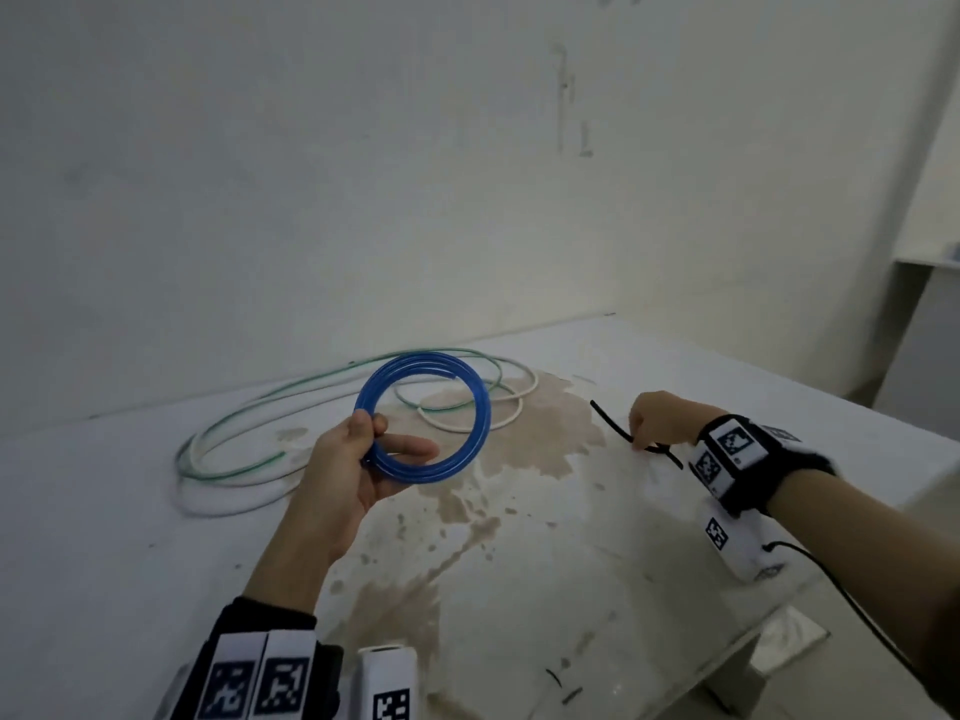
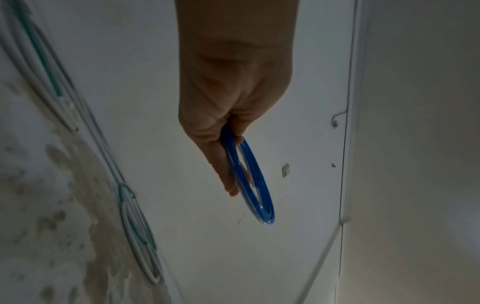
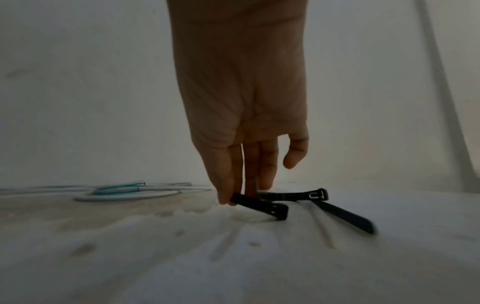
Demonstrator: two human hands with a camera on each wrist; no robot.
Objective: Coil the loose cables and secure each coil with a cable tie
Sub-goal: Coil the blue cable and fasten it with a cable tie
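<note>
My left hand [image 1: 387, 439] holds a coiled blue cable [image 1: 470, 379] upright above the table, thumb on top and fingers through the ring. The left wrist view shows that blue coil [image 2: 259, 185] edge-on under my left hand [image 2: 228, 144]. My right hand [image 1: 636, 441] reaches down to the table at the right and pinches one black cable tie [image 1: 610, 420], whose far end sticks up. In the right wrist view my right hand [image 3: 239, 195] pinches that cable tie [image 3: 262, 206]. Two more black ties [image 3: 342, 216] lie crossed beside it.
Loose white cable [image 1: 234, 504] and thin green cable [image 1: 249, 407] sprawl in big loops on the white table [image 1: 571, 589] behind the blue coil. A brown stain [image 1: 540, 433] covers the middle. Small black scraps [image 1: 563, 685] lie near the front edge. A wall stands close behind.
</note>
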